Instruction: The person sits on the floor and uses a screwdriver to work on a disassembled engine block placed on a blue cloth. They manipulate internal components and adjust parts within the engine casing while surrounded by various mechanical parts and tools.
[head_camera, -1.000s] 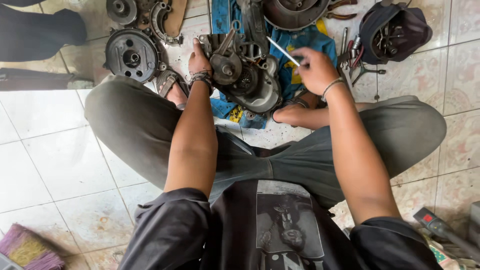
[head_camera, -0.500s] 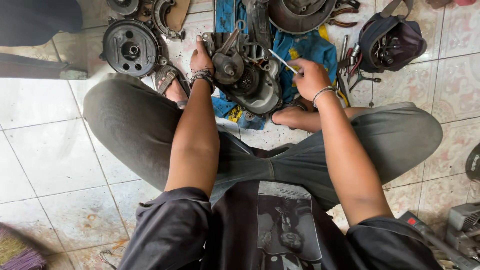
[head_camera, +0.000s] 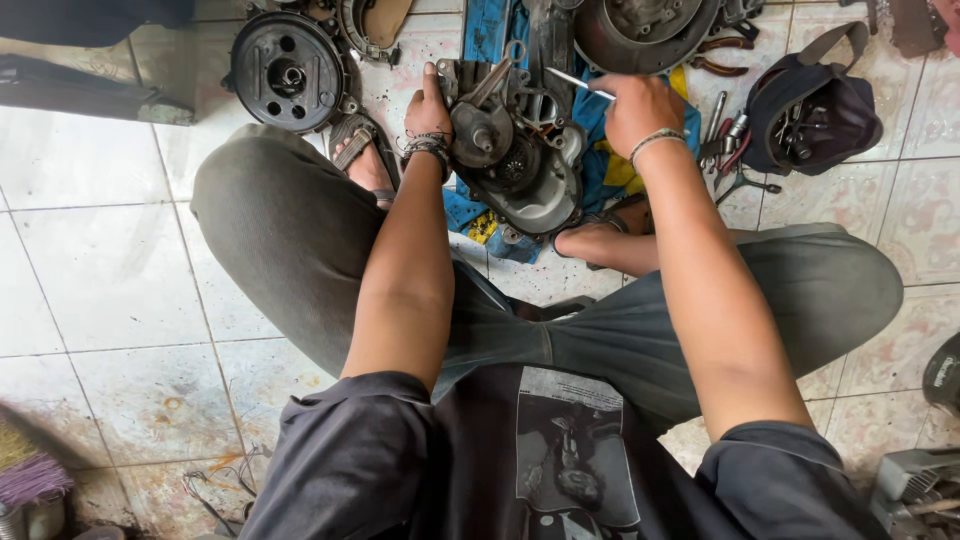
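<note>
Right hand (head_camera: 638, 108) closed round a thin metal rod tool (head_camera: 578, 82), tip probably in the engine casing (head_camera: 515, 150). Left hand (head_camera: 428, 105) grips the casing's left edge. Casing sits on blue cloth (head_camera: 600, 165) on the tile floor (head_camera: 110, 270) between the feet: heavy, rigid, greasy, best held by the rim. Since earlier: right hand shifted slightly, left unchanged

The right hand (head_camera: 635, 108) with its thin metal tool (head_camera: 578, 83) now sits higher, near the top centre of the frame; the engine (head_camera: 515, 150) and left hand (head_camera: 428, 108) also appear further up.
</note>
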